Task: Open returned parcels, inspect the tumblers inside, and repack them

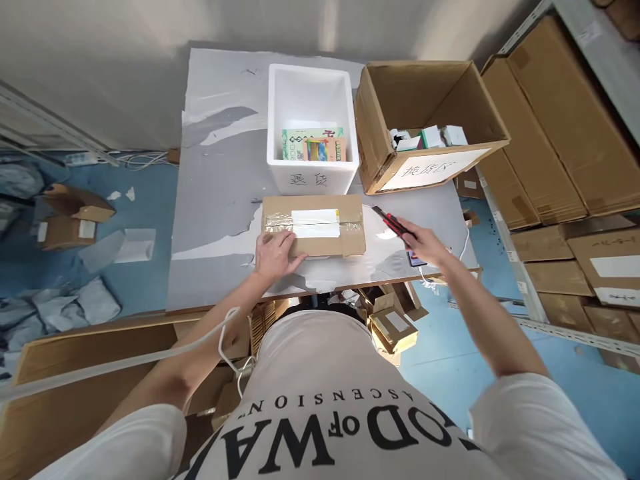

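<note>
A closed brown cardboard box [353,210] lies on the table, sealed with clear tape and bearing a white label [315,223]. My left hand [275,257] rests on its front left corner, fingers lying on top and thumb stretched apart along the front edge. To the right of the box, my right hand [425,245] is closed around a red and black utility knife [393,221]. The knife points up and left toward the box, apart from it. Partly hidden under my right hand lies a phone [416,260] with a white cable.
Behind the box stand a white foam bin [313,179] with booklets [325,149] and an open carton [373,133] with small boxes inside. The grey table covering [215,187] is torn. Shelves of cartons [555,120] rise at right. A white cable [125,363] crosses my left arm.
</note>
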